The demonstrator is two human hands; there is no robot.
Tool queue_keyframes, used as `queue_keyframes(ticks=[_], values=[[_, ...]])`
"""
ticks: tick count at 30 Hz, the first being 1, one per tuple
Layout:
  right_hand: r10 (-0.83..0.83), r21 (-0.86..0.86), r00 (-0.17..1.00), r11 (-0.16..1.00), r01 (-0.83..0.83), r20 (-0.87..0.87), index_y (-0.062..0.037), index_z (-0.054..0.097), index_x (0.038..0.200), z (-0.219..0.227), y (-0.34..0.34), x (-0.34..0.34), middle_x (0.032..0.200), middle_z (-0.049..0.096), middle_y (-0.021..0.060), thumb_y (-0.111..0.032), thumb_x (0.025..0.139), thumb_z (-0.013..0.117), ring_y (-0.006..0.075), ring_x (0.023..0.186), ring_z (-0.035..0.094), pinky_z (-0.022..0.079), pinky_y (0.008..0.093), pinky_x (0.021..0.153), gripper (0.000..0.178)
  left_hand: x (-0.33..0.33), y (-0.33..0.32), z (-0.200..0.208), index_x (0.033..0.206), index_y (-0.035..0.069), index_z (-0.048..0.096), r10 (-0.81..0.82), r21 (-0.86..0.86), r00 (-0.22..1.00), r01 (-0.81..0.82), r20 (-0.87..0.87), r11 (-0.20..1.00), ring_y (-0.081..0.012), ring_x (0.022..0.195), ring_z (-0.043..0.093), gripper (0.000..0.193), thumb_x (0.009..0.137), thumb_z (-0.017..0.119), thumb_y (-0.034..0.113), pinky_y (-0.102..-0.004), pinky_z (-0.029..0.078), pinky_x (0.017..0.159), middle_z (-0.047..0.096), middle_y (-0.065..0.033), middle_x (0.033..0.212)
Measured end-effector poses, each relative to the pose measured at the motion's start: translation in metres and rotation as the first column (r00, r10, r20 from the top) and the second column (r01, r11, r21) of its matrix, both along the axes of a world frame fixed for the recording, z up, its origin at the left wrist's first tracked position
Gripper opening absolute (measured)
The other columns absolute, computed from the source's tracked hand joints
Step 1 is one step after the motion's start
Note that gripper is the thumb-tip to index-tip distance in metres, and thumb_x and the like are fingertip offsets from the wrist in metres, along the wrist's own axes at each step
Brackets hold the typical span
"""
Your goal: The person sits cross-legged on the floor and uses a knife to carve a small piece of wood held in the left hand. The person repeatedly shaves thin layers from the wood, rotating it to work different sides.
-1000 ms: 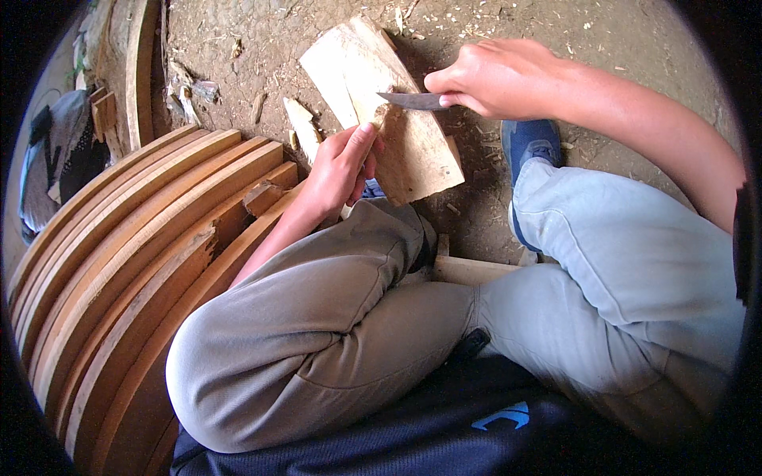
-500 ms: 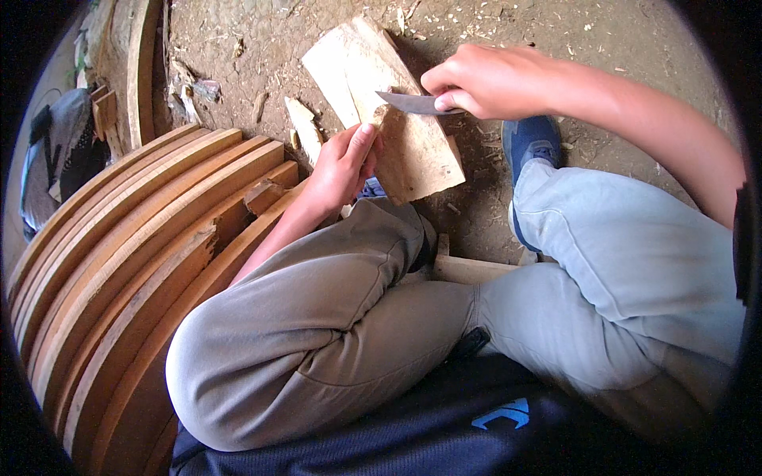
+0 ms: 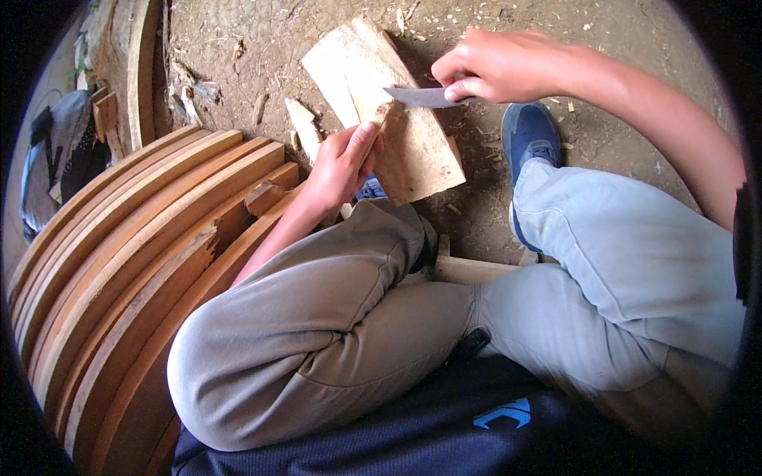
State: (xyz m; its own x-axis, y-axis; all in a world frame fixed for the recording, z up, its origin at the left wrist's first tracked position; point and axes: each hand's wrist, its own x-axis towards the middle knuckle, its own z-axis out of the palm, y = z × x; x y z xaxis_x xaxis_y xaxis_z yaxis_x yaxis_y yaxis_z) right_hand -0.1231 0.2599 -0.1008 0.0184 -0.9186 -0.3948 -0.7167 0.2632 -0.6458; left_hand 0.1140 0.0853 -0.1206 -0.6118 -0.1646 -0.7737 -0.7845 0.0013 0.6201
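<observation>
Wood is the working material: we see a pale split wooden block (image 3: 397, 119) lying on the dirt floor (image 3: 619, 47), just ahead of the bent knees. Our left hand (image 3: 343, 163) is closed around the block's near left edge, thumb pressed up along the side, steadying it. Our right hand (image 3: 496, 65) is closed tight on the handle of a knife (image 3: 425, 97); the grey blade lies flat across the block's upper face, tip pointing left, close to the left thumb.

Compared with the frame one second earlier, the blade tip has travelled slightly leftward across the block, and the right hand has shifted with it. The left hand keeps the same grip, and the block has not moved on the ground.

A small wood offcut (image 3: 303, 127) lies on the dirt just left of the block. Stacked curved wooden planks (image 3: 135, 238) occupy the left side. A blue shoe (image 3: 530, 135) rests right of the block, below the right hand.
</observation>
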Motion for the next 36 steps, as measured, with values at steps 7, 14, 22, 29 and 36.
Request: queue_keyframes(ticks=[7, 14, 22, 29, 36], values=[[-0.012, 0.028, 0.993, 0.999, 0.016, -0.114, -0.0096, 0.063, 0.096, 0.01, -0.003, 0.014, 0.079, 0.067, 0.0127, -0.028, 0.096, 0.062, 0.0341, 0.079, 0.068, 0.051, 0.0484, 0.065, 0.018, -0.001, 0.0, 0.001, 0.09, 0.002, 0.06, -0.02, -0.028, 1.0, 0.021, 0.015, 0.999, -0.0081, 0.044, 0.043, 0.048, 0.108, 0.04, 0.043, -0.0249, 0.034, 0.04, 0.048, 0.0, 0.059], [-0.022, -0.105, 0.968, 0.994, -0.004, -0.25, -0.0137, 0.063, 0.093, 0.01, 0.0, 0.021, 0.076, 0.066, 0.0125, -0.021, 0.095, 0.059, 0.0341, 0.077, 0.069, 0.052, 0.0484, 0.064, 0.009, 0.0, 0.0, 0.001, 0.091, 0.003, 0.06, -0.004, -0.013, 1.0, 0.004, 0.012, 1.0, -0.0079, 0.044, 0.043, 0.048, 0.108, 0.04, 0.043, -0.0249, 0.034, 0.04, 0.048, 0.0002, 0.059], [0.016, -0.136, 0.961, 0.989, -0.055, -0.276, -0.0143, 0.063, 0.09, 0.009, 0.0, 0.016, 0.074, 0.066, 0.0122, -0.019, 0.095, 0.058, 0.0343, 0.076, 0.069, 0.052, 0.0473, 0.062, 0.008, 0.0, 0.001, -0.002, 0.089, 0.003, 0.06, -0.011, -0.025, 1.0, 0.011, 0.003, 1.0, -0.0081, 0.044, 0.042, 0.048, 0.108, 0.04, 0.042, -0.025, 0.034, 0.041, 0.047, 0.0003, 0.058], [-0.02, -0.098, 0.976, 0.995, -0.002, -0.219, -0.012, 0.062, 0.092, 0.008, 0.0, 0.024, 0.075, 0.066, 0.0135, -0.022, 0.095, 0.06, 0.0358, 0.077, 0.068, 0.052, 0.0486, 0.063, 0.01, 0.0, 0.001, -0.001, 0.089, 0.003, 0.06, -0.01, -0.008, 1.0, 0.01, -0.006, 1.0, -0.008, 0.044, 0.042, 0.048, 0.108, 0.04, 0.042, -0.025, 0.034, 0.041, 0.047, 0.0004, 0.058], [-0.024, -0.132, 0.981, 0.991, -0.002, -0.195, -0.0118, 0.062, 0.093, 0.012, 0.002, 0.018, 0.075, 0.065, 0.0138, -0.024, 0.095, 0.061, 0.0368, 0.078, 0.068, 0.052, 0.0492, 0.064, 0.012, 0.001, 0.0, -0.001, 0.091, 0.003, 0.06, 0.002, 0.017, 1.0, -0.002, 0.006, 1.0, -0.0077, 0.046, 0.042, 0.047, 0.108, 0.04, 0.043, -0.0244, 0.034, 0.041, 0.047, 0.0004, 0.061]])
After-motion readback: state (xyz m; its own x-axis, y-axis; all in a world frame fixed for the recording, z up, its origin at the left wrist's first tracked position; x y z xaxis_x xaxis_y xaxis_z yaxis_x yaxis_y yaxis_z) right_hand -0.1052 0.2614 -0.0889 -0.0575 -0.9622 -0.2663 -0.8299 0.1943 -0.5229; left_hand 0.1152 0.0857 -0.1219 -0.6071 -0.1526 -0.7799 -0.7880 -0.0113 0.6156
